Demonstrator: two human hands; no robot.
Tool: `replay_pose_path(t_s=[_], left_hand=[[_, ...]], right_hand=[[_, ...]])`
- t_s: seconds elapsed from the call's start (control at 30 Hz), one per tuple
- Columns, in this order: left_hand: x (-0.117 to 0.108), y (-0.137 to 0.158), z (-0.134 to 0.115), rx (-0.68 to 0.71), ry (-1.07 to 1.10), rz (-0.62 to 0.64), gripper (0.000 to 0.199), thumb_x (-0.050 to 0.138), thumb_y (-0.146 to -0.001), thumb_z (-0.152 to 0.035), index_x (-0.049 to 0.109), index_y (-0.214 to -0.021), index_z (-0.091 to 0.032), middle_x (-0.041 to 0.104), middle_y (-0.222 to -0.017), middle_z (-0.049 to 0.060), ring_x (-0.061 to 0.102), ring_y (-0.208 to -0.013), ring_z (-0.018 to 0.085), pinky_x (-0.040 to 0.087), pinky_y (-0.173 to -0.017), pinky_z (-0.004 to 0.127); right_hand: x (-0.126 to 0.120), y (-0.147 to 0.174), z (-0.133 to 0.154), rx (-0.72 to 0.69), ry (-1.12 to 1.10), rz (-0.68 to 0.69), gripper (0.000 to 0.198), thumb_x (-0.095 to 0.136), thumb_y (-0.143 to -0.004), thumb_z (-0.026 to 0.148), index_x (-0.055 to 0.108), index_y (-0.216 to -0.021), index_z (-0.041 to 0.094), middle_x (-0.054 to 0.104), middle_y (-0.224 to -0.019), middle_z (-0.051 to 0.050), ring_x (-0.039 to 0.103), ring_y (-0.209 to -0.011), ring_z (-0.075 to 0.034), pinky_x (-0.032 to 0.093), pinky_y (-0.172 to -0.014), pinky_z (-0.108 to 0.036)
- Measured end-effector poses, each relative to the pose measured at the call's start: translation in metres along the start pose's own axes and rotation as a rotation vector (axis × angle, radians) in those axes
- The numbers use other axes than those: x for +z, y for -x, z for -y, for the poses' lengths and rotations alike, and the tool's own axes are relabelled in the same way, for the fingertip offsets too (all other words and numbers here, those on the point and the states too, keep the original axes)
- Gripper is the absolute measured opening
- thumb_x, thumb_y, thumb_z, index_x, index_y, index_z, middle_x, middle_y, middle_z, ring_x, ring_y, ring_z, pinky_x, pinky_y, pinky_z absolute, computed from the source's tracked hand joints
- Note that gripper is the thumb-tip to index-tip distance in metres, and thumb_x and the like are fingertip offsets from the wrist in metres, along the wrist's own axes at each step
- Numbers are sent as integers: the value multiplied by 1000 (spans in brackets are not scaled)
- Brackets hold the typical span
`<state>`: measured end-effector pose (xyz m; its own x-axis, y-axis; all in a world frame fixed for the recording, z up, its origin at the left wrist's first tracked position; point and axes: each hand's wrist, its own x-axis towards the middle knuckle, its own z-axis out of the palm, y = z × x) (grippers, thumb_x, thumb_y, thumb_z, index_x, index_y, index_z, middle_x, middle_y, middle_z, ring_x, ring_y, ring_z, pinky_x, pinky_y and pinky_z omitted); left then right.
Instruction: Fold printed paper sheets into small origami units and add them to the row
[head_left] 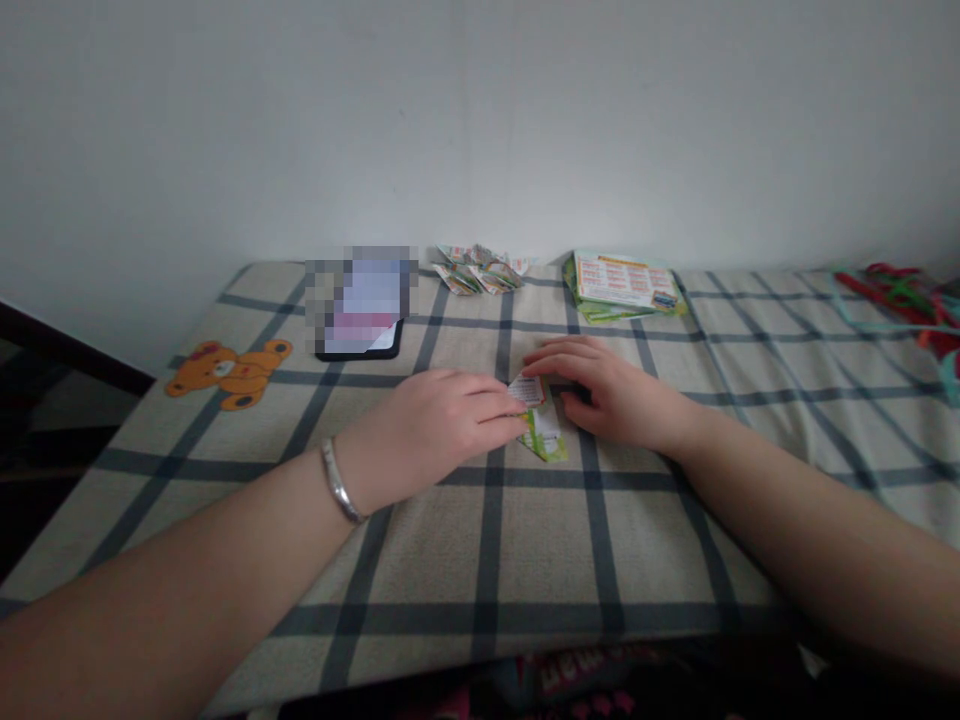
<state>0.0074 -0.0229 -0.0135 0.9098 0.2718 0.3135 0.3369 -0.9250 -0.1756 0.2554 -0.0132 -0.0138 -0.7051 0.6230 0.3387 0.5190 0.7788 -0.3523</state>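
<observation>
A small folded piece of printed paper (546, 436), green and white, lies on the checked tablecloth between my hands. My left hand (450, 415), with a silver bangle at the wrist, reaches in from the left and holds the paper's left edge under its fingertips; its thumb is hidden. From the right, my right hand (607, 385) arches over the paper's upper right side. Its fingers are bent with the fingertips at the top of the paper, and the thumb stands apart from them.
Several folded paper pieces (480, 270) sit near the wall. A stack of printed cards (626, 283) lies to their right. A phone (360, 354), partly blurred, and a bear cutout (229, 375) are at left. Colourful ribbon-like strips (900, 300) lie far right. The table's front edge shows below.
</observation>
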Motion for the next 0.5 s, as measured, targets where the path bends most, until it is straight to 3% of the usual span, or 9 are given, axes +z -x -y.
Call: replay_pose_path(t_s=[0.5], left_hand=[[-1, -2, 5, -63, -69, -20, 18, 53, -93, -17, 69, -99, -22, 69, -100, 3, 61, -96, 20, 49, -91, 40]], right_hand=[[-7, 4, -2, 54, 65, 104, 23, 57, -90, 20, 67, -111, 20, 64, -107, -8, 57, -99, -20, 46, -90, -36]])
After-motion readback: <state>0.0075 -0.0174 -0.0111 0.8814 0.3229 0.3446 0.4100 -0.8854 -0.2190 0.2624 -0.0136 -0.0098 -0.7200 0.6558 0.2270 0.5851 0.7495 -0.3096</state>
